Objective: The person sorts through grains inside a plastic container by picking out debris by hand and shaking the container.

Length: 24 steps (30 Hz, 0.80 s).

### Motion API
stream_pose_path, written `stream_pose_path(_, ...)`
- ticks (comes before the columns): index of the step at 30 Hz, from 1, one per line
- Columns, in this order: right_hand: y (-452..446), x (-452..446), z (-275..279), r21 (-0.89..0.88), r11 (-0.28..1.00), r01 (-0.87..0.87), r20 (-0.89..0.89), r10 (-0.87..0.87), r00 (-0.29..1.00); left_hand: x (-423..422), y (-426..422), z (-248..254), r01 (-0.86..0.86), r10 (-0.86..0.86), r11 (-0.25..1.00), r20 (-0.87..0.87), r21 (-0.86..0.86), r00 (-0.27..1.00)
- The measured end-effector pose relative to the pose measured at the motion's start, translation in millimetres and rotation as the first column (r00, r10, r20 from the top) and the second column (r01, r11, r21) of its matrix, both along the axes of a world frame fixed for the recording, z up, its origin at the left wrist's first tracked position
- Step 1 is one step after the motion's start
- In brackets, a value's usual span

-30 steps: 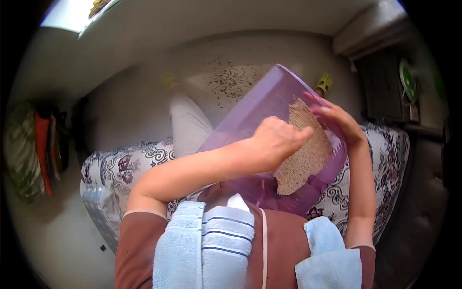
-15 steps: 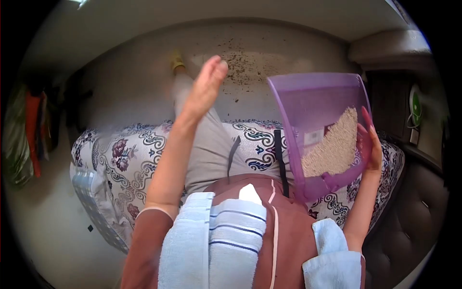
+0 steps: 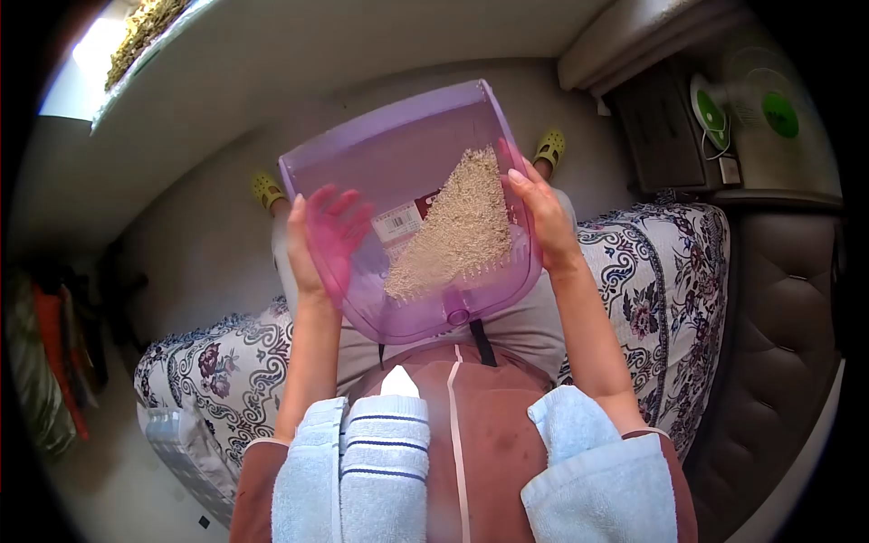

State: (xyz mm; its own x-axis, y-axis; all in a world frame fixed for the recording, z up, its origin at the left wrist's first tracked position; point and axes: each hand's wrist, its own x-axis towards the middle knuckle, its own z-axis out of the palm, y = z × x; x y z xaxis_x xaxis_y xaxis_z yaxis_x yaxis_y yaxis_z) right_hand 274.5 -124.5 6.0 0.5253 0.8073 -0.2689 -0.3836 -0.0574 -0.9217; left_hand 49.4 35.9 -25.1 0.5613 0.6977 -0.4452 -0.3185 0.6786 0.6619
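Observation:
A see-through purple plastic tub is held tilted over my lap between my hands. Pale grains lie heaped toward its right side, beside a barcode label. On the left wall is my left hand, its fingers showing pink through the plastic. My right hand grips the right wall, thumb up at the rim and the other fingers partly hidden by the tub.
I sit on a bed with a patterned cover. Light blue towels hang over my chest. A green-and-white fan stands by a dark cabinet at right. A window sill with dried bits is at upper left.
The tub has moved left to the middle with my right hand. My left hand, empty in the air before, has come down onto its left wall. The view has shifted.

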Motion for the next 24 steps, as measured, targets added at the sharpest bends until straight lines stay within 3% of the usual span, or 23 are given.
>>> stream_pose_path(4,-2.3,-8.5,54.8,0.042,0.999,-0.02,0.128,0.015,0.992,-4.1,3.2,45.3,-0.034,0.02,0.996,0.166,0.077,0.986)
stream_pose_path(8,-20.2,31.4,7.1,0.103,0.989,-0.103,-0.318,0.131,0.939,25.5,-21.6,77.9,0.023,0.014,0.98,-0.187,0.196,0.982)
stream_pose_path(11,-22.8,13.6,-23.5,0.095,0.995,0.028,-0.291,0.001,0.957,27.7,-33.4,54.0,0.023,0.053,0.938,-0.208,0.345,0.977)
stream_pose_path(12,-16.6,-2.2,-22.5,0.07,0.996,0.062,-0.116,-0.053,0.992,12.4,-20.4,32.1,-0.016,0.06,0.948,-0.13,0.318,0.99)
stream_pose_path(15,-3.3,-43.4,-21.7,0.011,1.0,0.008,0.117,-0.009,0.993,-27.3,6.8,-18.8,0.031,-0.03,0.999,0.009,-0.043,0.999)
stream_pose_path(17,-12.7,-11.3,-32.1,-0.159,0.986,-0.054,-0.189,0.023,0.982,-11.8,-10.2,-5.2,-0.017,0.019,1.0,-0.121,0.024,0.992)
stream_pose_path(19,-29.5,17.9,-57.4,-0.062,0.991,-0.119,-0.377,0.088,0.922,24.1,-41.6,19.4,-0.037,0.084,0.988,-0.314,0.152,0.946)
stream_pose_path(22,-28.7,1.3,-57.8,0.012,0.999,-0.035,-0.402,0.037,0.915,16.4,-43.4,19.1,-0.067,0.118,0.983,-0.307,0.17,0.944)
stream_pose_path(24,-16.6,-31.0,-62.7,-0.012,1.0,0.006,-0.13,-0.008,0.991,-17.7,-13.3,-3.1,-0.06,0.075,0.994,-0.184,0.088,0.98)
